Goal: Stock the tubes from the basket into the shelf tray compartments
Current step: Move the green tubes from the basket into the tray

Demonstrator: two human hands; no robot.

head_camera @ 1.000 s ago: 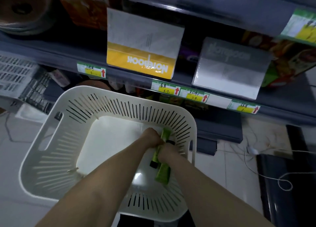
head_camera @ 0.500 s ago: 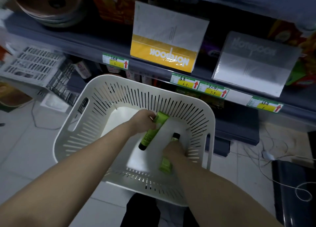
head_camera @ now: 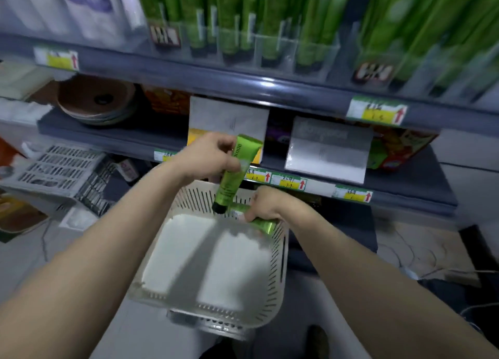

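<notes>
The left hand [head_camera: 208, 156] is gripping a green tube [head_camera: 231, 181], black cap pointing down, above the white basket [head_camera: 276, 277]. The right hand [head_camera: 266, 204] is clutching a second tube [head_camera: 264, 225] at the basket's far right wall. Blurred shelved tubes [head_camera: 229, 15] are apparently standing in the clear shelf tray [head_camera: 270, 51].

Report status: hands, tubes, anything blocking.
Left hand grips first tube, cap down, above basket. Right hand grips second tube by basket rim. Path to shelf tray looks open.

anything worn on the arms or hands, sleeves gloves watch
The left forearm and right forearm are bare to the frame edge, no sleeves. The left hand and right hand have no gloves, and neither wrist shows a watch or band. Rings: too blurred to tell.
</notes>
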